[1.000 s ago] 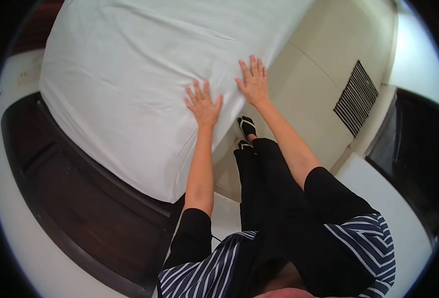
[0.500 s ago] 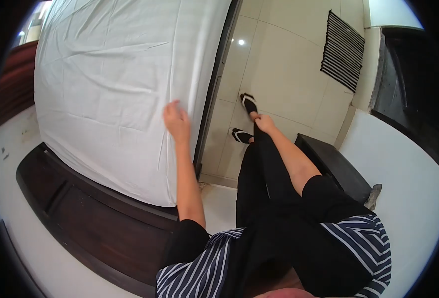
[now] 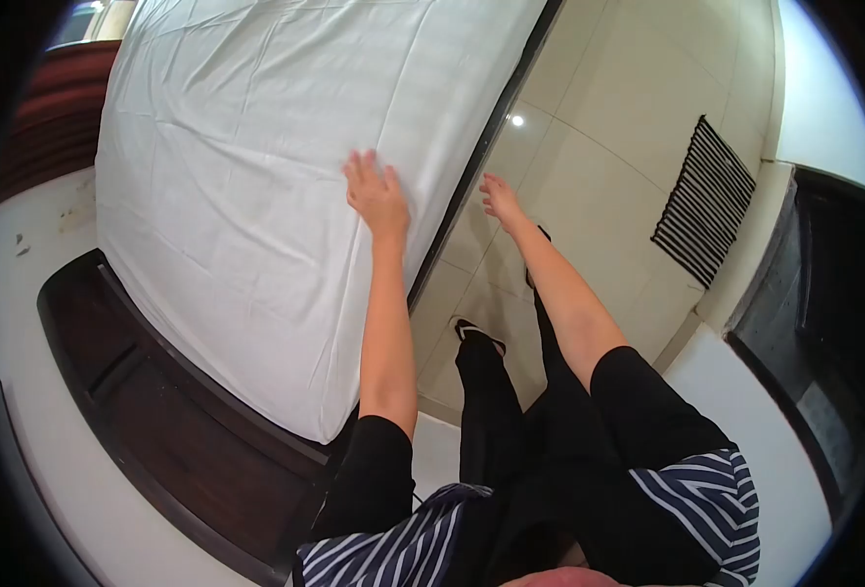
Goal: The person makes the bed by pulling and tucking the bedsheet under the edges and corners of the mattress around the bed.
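Head view, looking down along the person's two outstretched arms. The left arm extends almost straight forward from a black sleeve, its forearm lying over the margin of a broad mattress covered in wrinkled white fabric (image 3: 246, 186). The left hand (image 3: 378, 203) is palm down above this cover, released, with the fingers spread and directed away from the body and the thumb set apart; whether the fingertips press on the fabric or hover just above it cannot be judged from this angle. The right arm reaches obliquely forward and inward, the elbow slightly bent. The right hand (image 3: 502, 203) is likewise free, its fingers loosely parted and gently curved, and appears beside the narrow black bed-frame edge (image 3: 468, 176), over the glossy cream tiled floor (image 3: 613, 73). The covered mattress occupies the upper left, its near corner adjoining a curved dark-brown wooden headboard (image 3: 193, 426). To the right, a rectangular black-and-white striped woven mat (image 3: 704, 203) lies on the tiles, well apart from both hands.
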The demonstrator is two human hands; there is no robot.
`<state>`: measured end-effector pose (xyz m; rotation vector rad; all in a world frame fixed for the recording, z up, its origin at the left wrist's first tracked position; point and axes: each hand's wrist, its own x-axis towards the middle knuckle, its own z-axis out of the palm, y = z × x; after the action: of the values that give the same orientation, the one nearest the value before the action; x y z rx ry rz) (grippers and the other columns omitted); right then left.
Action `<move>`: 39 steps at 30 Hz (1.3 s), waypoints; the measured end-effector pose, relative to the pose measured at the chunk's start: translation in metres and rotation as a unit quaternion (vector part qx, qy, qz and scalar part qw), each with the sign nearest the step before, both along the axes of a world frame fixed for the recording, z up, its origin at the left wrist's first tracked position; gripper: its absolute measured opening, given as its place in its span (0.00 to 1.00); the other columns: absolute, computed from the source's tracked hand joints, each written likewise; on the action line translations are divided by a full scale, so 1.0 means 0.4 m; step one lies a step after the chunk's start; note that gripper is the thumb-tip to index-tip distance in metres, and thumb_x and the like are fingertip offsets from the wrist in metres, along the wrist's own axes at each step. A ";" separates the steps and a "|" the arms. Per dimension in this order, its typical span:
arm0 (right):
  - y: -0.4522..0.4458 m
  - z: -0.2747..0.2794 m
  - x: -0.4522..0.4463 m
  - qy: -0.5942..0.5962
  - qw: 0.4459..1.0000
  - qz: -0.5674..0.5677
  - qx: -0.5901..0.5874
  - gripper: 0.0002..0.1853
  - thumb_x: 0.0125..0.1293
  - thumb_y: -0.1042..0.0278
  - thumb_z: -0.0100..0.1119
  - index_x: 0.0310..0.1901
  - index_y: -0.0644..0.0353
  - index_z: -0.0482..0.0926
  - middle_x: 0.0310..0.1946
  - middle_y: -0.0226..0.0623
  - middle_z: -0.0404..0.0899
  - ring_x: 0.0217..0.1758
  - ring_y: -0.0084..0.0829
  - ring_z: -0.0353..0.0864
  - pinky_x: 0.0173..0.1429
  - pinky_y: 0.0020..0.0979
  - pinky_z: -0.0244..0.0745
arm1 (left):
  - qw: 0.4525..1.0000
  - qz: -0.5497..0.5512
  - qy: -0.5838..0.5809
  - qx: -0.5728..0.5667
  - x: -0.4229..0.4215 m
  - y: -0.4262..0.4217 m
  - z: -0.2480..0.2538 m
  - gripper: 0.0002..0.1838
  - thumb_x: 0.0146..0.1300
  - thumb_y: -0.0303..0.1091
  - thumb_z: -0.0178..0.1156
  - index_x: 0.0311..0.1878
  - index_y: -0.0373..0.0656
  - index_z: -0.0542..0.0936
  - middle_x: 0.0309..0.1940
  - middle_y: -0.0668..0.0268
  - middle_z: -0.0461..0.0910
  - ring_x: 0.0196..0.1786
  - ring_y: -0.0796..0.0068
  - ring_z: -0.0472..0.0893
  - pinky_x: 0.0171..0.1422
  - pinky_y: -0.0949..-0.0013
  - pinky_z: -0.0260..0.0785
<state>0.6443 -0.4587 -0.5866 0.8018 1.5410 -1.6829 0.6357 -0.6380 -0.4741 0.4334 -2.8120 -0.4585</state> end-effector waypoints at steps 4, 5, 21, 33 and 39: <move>-0.049 -0.047 -0.165 -0.006 0.997 -0.080 0.004 0.29 0.60 0.50 0.42 0.63 0.49 0.57 0.56 0.32 0.64 0.53 0.33 0.66 0.49 0.39 0.66 | 0.997 0.034 -0.036 -0.051 -0.033 0.025 -0.066 0.26 0.60 0.41 0.47 0.61 0.44 0.62 0.65 0.54 0.54 0.67 0.49 0.50 0.65 0.49 0.42; -0.063 -0.069 -0.191 -0.010 0.994 -0.104 0.003 0.29 0.60 0.50 0.43 0.62 0.49 0.57 0.56 0.30 0.64 0.53 0.33 0.66 0.47 0.38 0.67 | 0.998 0.031 -0.038 -0.048 -0.031 0.026 -0.071 0.26 0.60 0.41 0.47 0.62 0.44 0.61 0.65 0.54 0.54 0.67 0.49 0.50 0.65 0.49 0.41; 0.144 0.064 -0.187 -0.080 0.916 -0.202 -0.337 0.25 0.57 0.51 0.57 0.51 0.59 0.69 0.48 0.35 0.74 0.52 0.32 0.72 0.58 0.35 0.65 | 0.997 0.033 -0.066 -0.011 -0.034 0.008 -0.083 0.28 0.57 0.40 0.48 0.62 0.47 0.60 0.66 0.55 0.50 0.68 0.49 0.46 0.66 0.48 0.38; 0.183 0.087 -0.166 -0.085 0.927 -0.199 -0.306 0.22 0.62 0.53 0.50 0.51 0.60 0.69 0.47 0.37 0.76 0.50 0.33 0.74 0.57 0.38 0.66 | 0.965 -0.201 -0.146 0.079 0.032 0.355 0.044 0.31 0.41 0.29 0.56 0.55 0.41 0.66 0.53 0.58 0.67 0.54 0.61 0.67 0.54 0.55 0.55; 0.177 0.087 -0.187 -0.099 0.947 -0.206 -0.225 0.20 0.56 0.49 0.54 0.41 0.56 0.72 0.38 0.35 0.76 0.45 0.31 0.72 0.51 0.35 0.63 | 0.984 -0.143 -0.108 0.011 -0.066 0.374 -0.055 0.17 0.44 0.26 0.56 0.41 0.45 0.68 0.36 0.62 0.67 0.41 0.61 0.70 0.42 0.60 0.63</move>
<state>0.5693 -0.3880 -0.5519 1.0504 0.8346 -2.0734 0.6093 -0.4882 -0.4959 0.0854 -3.0975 -0.5288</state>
